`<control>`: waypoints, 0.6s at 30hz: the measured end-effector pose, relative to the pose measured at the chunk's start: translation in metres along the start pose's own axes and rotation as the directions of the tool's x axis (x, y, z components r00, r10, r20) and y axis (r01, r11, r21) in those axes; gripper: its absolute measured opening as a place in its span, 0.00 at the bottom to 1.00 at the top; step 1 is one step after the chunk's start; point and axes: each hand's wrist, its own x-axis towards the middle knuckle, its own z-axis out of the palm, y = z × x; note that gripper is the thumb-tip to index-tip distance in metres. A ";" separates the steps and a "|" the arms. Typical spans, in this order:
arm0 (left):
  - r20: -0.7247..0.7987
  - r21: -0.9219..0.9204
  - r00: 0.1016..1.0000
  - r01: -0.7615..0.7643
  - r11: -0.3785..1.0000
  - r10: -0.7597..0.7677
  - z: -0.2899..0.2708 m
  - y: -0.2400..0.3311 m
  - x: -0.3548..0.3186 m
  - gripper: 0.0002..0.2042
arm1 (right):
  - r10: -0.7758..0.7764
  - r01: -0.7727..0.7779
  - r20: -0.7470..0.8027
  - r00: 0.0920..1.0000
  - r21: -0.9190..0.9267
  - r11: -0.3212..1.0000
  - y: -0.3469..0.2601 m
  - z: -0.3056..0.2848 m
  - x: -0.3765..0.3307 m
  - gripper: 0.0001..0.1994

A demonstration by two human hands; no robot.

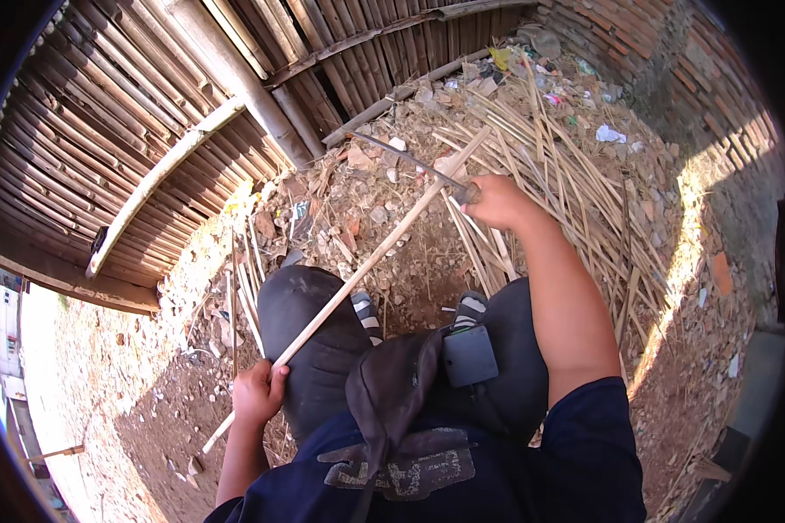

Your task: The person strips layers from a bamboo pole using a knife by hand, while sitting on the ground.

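Note:
A long pale bamboo strip (377, 256) slants across my lap, from beside my left hip up to the far middle. My left hand (258, 392) is closed round its lower part, beside my left knee. In my right hand (495, 202), closed on the handle, is a knife (403, 156) with a long, narrow, dark blade pointing away to the left. The blade crosses the strip near its far end; whether its edge touches or cuts into the wood, I cannot tell.
Many loose bamboo strips (576, 196) lie piled at the far right, and several more (246, 288) beside my left knee. Rubble and litter cover the ground. A bamboo-slat structure (131, 157) rises at the far left, a brick wall (702, 70) at the right.

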 end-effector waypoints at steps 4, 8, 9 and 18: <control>-0.007 -0.029 1.000 0.003 1.000 -0.003 0.003 -0.004 -0.001 0.22 | -0.113 0.113 -0.005 0.994 -0.023 0.993 -0.022 -0.003 -0.013 0.29; -0.011 -0.045 1.000 0.002 0.999 -0.003 0.003 -0.004 -0.001 0.22 | -0.118 0.118 -0.001 0.993 -0.018 0.993 -0.016 -0.006 -0.016 0.28; -0.010 -0.046 1.000 -0.002 0.999 0.001 0.003 -0.003 0.000 0.22 | -0.090 0.091 -0.019 0.996 0.010 0.996 0.001 0.001 -0.007 0.28; 0.003 -0.003 1.000 0.006 1.000 -0.006 -0.001 0.002 0.001 0.22 | 0.000 -0.002 -0.127 0.992 -0.015 1.000 0.003 0.000 -0.002 0.28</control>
